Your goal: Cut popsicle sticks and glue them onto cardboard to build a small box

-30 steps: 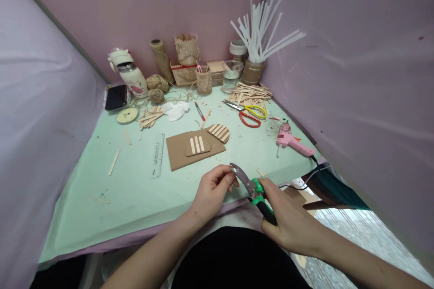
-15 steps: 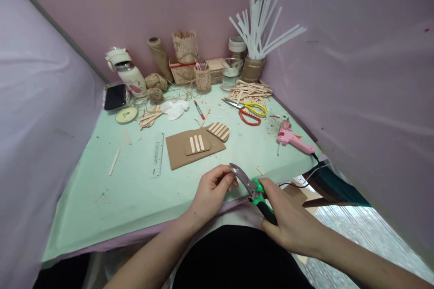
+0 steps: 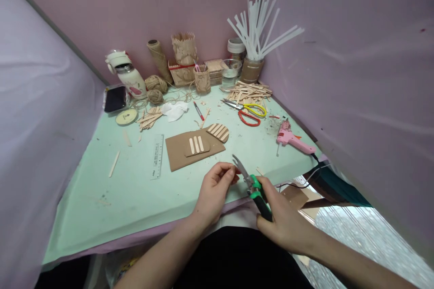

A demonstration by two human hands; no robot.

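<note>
Green-handled pruners (image 3: 253, 183), held up at the near edge of the table (image 3: 91, 198), right of centre. At far left, towards the back, a pale bottle (image 3: 133, 83) beside a dark tray (image 3: 115, 99); nearer, a lone wooden stick (image 3: 114, 164) lying flat. Next along, a clear ruler (image 3: 157, 156) running front to back, just beside a cardboard sheet (image 3: 175, 160). On that sheet, a cut-out with three pale strips (image 3: 197, 145); at its upper right edge, a striped cut-out (image 3: 219, 132), seemingly overlapping it. In front of these, the left hand (image 3: 215, 187), thumb pressed to fingertips in a pinch; cannot make out any object between them. Just right of the pinch, the blades (image 3: 241, 168), angled up and away, very near the fingertips; cannot tell how far parted. Behind, yellow-and-red scissors (image 3: 241, 107) lying in front of a heap of sticks (image 3: 251, 92). Further right, the right hand (image 3: 285, 216), fingers wrapped round the pruner handles; beyond it, a pink glue gun (image 3: 288, 137) on its side. Judging by the pose, at or between snips on something small. For the next move, a need for a steady pinch, fingertips clear of the cutting edges, and careful alignment before any squeeze.
</note>
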